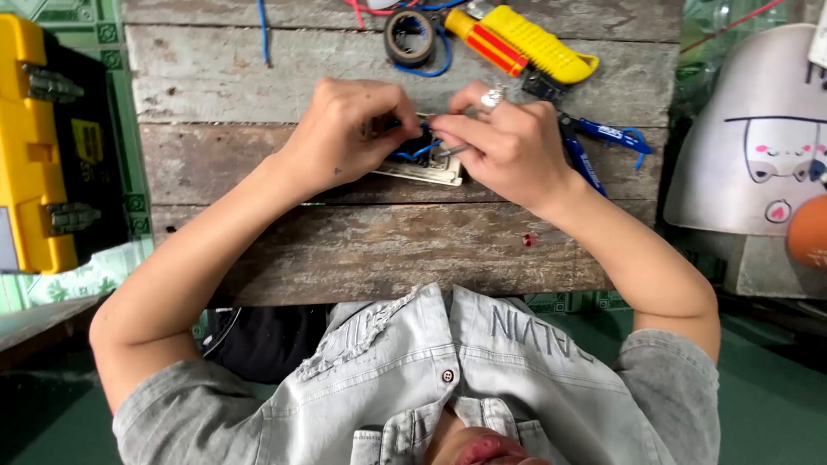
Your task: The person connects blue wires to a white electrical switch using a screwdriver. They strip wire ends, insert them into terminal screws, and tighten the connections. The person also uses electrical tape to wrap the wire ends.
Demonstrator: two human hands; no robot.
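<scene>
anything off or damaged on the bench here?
Nothing spilled or broken. The wooden table is weathered with flaking paint, and the tape roll, yellow screwdriver and blue-handled pliers lie loosely scattered.

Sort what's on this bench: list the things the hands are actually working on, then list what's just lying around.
In hand:
- left hand and right hand, both gripping the pale switch plate
- blue wire at the plate
- thin metal tool in the right hand

Lying about:
- tape roll
- yellow utility knife
- yellow and red screwdriver
- blue-handled pliers
- yellow toolbox
</scene>
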